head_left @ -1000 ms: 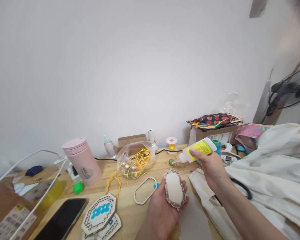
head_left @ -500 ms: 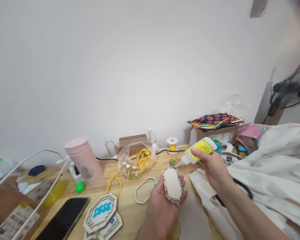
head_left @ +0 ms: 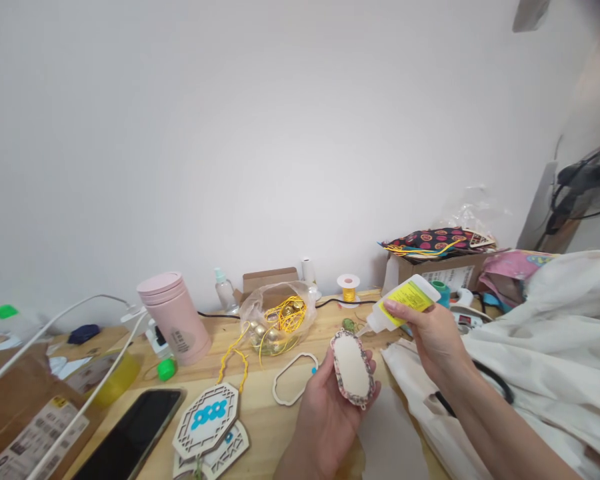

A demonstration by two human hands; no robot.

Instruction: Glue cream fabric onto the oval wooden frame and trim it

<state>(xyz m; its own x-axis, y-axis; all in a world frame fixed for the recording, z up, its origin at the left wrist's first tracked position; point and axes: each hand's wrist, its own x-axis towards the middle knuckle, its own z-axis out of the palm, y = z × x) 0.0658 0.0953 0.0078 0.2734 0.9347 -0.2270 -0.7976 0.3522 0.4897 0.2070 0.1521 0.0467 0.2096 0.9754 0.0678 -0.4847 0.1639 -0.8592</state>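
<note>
My left hand (head_left: pixel 325 413) is closed around an oblong pendant (head_left: pixel 353 370) with a plain pale face and a patterned fabric-like rim. In my right hand (head_left: pixel 433 333) is a squeeze bottle of glue (head_left: pixel 405 303) with a yellow label, tilted so that its nozzle points down and left. The nozzle tip sits close to the pendant's upper right rim; whether it touches I cannot tell. Beside my left hand a thin pale oval frame (head_left: pixel 276 387) lies on the wooden table, with a small blue piece (head_left: pixel 314 370) at its edge.
Octagonal wooden ornaments (head_left: pixel 207 420) with blue flowers lie front left, near a phone (head_left: pixel 130 437). Behind them stand a pink canister (head_left: pixel 175 320) and a plastic bag of gold bells and yellow cord (head_left: pixel 280 320). White cloth (head_left: pixel 545 347) covers the right side. A spool (head_left: pixel 349 287) stands at the back.
The whole view has shifted slightly, moving things right. My left hand still holds the pendant and my right hand the glue bottle, with the nozzle staying near the rim.
</note>
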